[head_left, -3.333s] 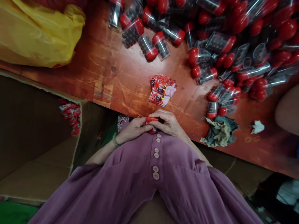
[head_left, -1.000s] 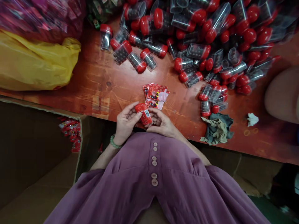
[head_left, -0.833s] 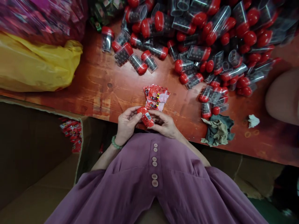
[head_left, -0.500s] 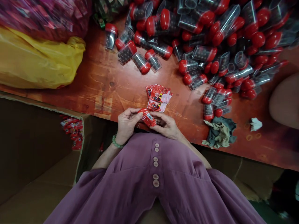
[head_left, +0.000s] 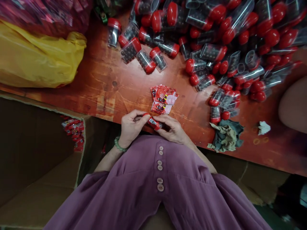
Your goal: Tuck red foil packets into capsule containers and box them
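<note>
A small red item (head_left: 153, 122) with a white barcode patch is held between both hands at the table's front edge. My left hand (head_left: 134, 125), with a green bead bracelet at the wrist, pinches its left end between thumb and fingers. Fingers of my right hand (head_left: 173, 128) close on its right end. Just beyond the hands lies a fanned pile of red printed packets (head_left: 163, 98) on the reddish table (head_left: 134, 92).
Many red-capped clear tubes (head_left: 212, 52) with dark beads heap at the back right. A yellow bag (head_left: 38, 59) lies at left, above an open cardboard box (head_left: 82, 134) holding red packets. Crumpled cloth (head_left: 226, 135) and white tissue (head_left: 264, 127) lie right.
The red item has turned in the fingers and shows a narrower side, with its barcode patch at a different angle. Both hands stay in nearly the same place.
</note>
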`<state>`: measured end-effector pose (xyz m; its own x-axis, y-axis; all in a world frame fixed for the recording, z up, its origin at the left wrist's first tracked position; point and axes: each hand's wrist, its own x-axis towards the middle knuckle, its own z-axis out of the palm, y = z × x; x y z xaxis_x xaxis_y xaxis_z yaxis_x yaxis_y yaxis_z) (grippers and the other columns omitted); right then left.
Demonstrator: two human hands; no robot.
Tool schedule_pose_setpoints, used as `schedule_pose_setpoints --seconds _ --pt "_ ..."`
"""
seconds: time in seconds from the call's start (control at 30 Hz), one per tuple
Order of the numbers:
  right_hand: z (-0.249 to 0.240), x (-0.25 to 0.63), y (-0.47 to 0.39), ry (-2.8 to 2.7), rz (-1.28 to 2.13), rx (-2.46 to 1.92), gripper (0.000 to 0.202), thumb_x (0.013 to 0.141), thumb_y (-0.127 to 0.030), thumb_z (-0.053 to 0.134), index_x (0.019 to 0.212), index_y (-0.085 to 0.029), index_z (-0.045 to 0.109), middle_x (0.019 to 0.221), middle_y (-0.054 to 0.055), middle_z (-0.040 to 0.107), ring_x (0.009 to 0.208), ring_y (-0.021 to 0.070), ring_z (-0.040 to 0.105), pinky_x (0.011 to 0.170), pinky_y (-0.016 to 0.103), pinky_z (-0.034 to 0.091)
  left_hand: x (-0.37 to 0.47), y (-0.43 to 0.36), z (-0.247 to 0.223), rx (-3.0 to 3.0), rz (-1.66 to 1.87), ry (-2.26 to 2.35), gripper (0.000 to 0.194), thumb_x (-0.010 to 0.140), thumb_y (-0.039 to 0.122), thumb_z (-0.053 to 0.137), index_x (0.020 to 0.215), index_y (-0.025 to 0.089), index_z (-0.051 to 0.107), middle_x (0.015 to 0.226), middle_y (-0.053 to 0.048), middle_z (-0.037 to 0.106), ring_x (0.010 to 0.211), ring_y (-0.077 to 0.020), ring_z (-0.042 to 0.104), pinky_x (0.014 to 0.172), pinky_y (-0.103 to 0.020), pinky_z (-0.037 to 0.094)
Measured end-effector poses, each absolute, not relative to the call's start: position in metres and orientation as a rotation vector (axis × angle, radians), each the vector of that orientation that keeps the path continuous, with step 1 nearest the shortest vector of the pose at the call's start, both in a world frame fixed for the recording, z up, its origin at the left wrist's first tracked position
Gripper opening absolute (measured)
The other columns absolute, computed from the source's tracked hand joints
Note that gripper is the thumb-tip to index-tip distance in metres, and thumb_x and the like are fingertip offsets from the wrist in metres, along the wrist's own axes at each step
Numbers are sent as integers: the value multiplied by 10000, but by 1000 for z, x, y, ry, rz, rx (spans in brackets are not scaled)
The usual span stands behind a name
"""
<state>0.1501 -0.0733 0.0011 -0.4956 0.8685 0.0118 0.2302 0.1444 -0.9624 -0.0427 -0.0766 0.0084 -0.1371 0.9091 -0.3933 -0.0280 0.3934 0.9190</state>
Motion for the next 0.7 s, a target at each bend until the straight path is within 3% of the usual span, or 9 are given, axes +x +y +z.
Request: schedule_pose_setpoints --seconds 0.27,0.37,0.47,0.57,0.7 --pt "1 152 -79 -1542 1680 -1137 373 874 -302 713 1244 -273 668 1117 58 690 976 166 675 858 346 582 -48 -77 3 928 955 1491 300 833 446 670 708 175 694 629 8 689 574 -121 621 585 -239 537" --pt "1 152 -81 -1364 1850 -1166 351 866 -331 724 1211 -277 685 1154 46 678 959 146 684 842 319 594 -51 -78 3 968 932 1350 326 878 467 625 960 170 731 908 -56 774 809 -165 704 749 -273 564" --pt "4 153 -80 -1279 1946 -1167 323 855 -336 738 1170 -275 700 1157 36 681 937 136 687 831 302 596 -52 -80 1 1011 852 1177 406 893 438 621 1193 168 670 1159 -101 743 1036 -193 696 924 -301 532" --pt "8 155 -78 -1176 2062 -1117 373 845 -328 749 1207 -285 671 1160 28 690 928 140 697 804 287 600 -52 -82 -4 1051 786 1126 347 896 406 621 1138 163 678 1125 -92 743 1021 -187 692 940 -295 518" --pt "10 155 -78 -1037 2138 -1141 544 785 -320 801 1286 -271 596 1141 37 706 925 152 705 811 294 607 -47 -84 -7 1010 805 1195 312 931 450 548 1013 176 674 1021 -64 743 908 -174 685 834 -287 533"
